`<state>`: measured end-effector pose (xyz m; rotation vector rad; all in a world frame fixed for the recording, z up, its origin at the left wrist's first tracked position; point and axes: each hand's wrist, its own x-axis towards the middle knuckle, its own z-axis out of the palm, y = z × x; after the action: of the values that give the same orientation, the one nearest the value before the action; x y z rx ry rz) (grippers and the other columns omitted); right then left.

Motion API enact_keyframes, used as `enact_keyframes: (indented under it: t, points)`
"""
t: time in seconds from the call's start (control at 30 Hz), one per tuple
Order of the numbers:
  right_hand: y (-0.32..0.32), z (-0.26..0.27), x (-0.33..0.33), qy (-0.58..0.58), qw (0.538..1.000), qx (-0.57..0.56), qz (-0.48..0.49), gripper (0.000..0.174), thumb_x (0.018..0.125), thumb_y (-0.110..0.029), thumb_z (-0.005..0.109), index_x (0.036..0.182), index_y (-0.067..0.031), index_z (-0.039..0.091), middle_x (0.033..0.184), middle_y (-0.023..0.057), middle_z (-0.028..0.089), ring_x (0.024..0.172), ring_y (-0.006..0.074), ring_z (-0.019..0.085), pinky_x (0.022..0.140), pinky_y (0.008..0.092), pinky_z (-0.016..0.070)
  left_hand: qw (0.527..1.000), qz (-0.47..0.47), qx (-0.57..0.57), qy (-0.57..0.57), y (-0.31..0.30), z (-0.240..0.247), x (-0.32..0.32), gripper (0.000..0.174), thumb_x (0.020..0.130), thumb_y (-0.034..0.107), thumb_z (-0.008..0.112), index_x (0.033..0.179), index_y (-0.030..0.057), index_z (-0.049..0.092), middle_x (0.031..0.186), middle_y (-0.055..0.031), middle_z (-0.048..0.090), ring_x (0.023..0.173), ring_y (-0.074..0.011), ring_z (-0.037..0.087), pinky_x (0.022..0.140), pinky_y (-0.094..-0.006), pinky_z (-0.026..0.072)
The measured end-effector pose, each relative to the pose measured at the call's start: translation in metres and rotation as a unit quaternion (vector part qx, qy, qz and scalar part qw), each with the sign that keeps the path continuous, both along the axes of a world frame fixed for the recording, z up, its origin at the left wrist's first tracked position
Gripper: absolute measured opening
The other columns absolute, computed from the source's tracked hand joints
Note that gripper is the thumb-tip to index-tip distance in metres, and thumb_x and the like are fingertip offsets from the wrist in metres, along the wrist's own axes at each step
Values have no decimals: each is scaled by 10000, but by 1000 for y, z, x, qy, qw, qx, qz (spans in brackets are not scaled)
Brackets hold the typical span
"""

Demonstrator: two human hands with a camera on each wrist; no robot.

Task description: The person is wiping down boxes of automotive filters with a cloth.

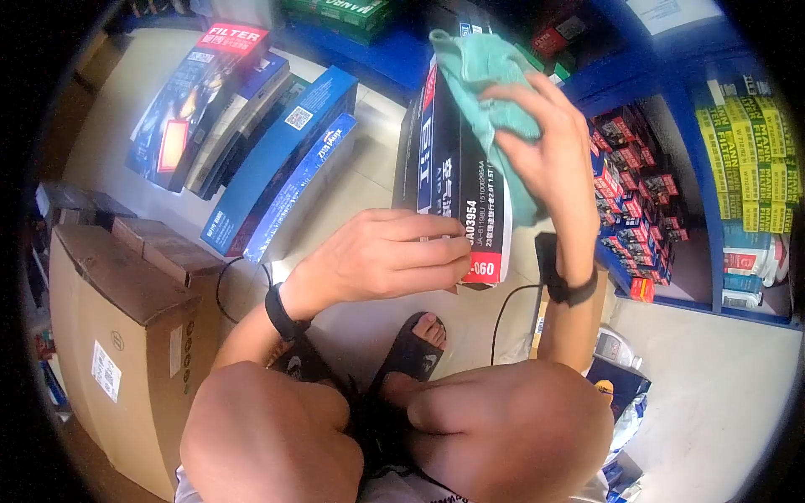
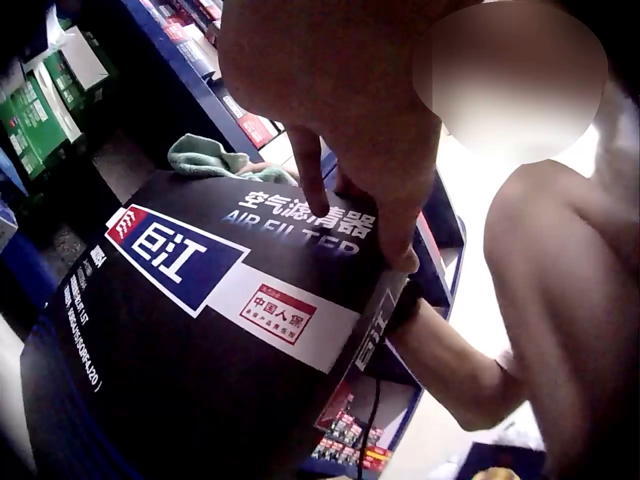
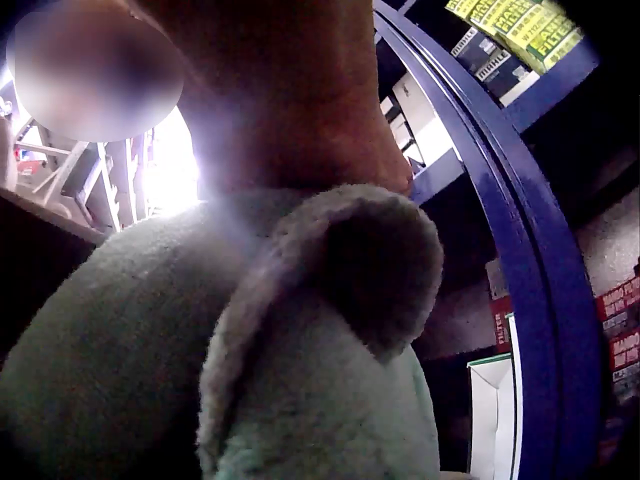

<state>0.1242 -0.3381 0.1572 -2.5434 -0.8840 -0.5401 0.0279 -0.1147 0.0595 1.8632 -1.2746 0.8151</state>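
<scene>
A black air filter box (image 1: 488,197) with a red corner stands tilted in front of me in the head view. My left hand (image 1: 377,256) grips it by the near end, fingers over its edge. Its broad printed face (image 2: 200,350) fills much of the left wrist view, with the left hand's fingertips (image 2: 402,258) at its border. A green cloth (image 1: 480,75) drapes over the box's upper right side. My right hand (image 1: 549,138) holds this cloth against that side with bent fingers. Bunched cloth (image 3: 320,400) hides the right fingers in the right wrist view.
Several filter boxes (image 1: 289,155) stand on the floor at left, beyond a large cardboard carton (image 1: 126,352). Blue shelving (image 1: 700,176) with red and yellow boxes lines the right. A bottle (image 1: 619,345) stands by my right knee. Sandalled feet (image 1: 415,348) are below the box.
</scene>
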Motion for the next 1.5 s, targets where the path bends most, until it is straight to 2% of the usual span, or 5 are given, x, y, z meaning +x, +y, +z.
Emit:
enact_keyframes:
  t: [0.23, 0.5, 0.73, 1.2, 1.5]
  points:
    - [8, -9, 53, -5, 997, 61, 50, 308, 800, -114, 801, 1105, -154, 802, 1098, 126, 723, 1023, 400, 719, 884, 452, 586, 1000, -16, 6, 10, 7, 2, 7, 254, 840, 185, 845, 1066, 110, 760, 1238, -47, 747, 1156, -250, 742, 780, -329, 633]
    - [-14, 2, -25, 52, 998, 32, 29, 364, 786, -41, 797, 1146, -98, 807, 1185, 147, 748, 1072, 365, 743, 938, 387, 577, 996, -51, 3, 73, -2, 0, 7, 387, 784, 254, 914, 1112, 104, 771, 1256, -58, 762, 1171, -284, 753, 844, -387, 661]
    - [-18, 15, -83, 82, 997, -5, 14, 244, 873, -185, 787, 1115, -167, 818, 1209, 133, 725, 977, 369, 740, 780, 440, 604, 992, -32, 66, 99, 0, 18, 5, 453, 743, 273, 941, 1151, 135, 799, 1188, -15, 761, 1082, -232, 747, 833, -356, 647]
    - [10, 5, 75, -18, 997, -57, -50, 278, 964, -284, 705, 1221, -264, 807, 1293, 108, 720, 1115, 400, 724, 921, 490, 604, 991, -13, 117, 65, 1, 34, 6, 292, 811, 242, 858, 1032, 151, 691, 1110, 65, 687, 975, -121, 676, 610, -274, 614]
    - [0, -1, 9, -45, 996, -71, -38, 250, 949, -233, 719, 1173, -174, 814, 1258, 159, 705, 1045, 404, 730, 881, 484, 600, 990, 30, 131, 47, -2, 40, 0, 300, 832, 283, 874, 1045, 141, 717, 1114, 52, 709, 1008, -125, 695, 615, -278, 610]
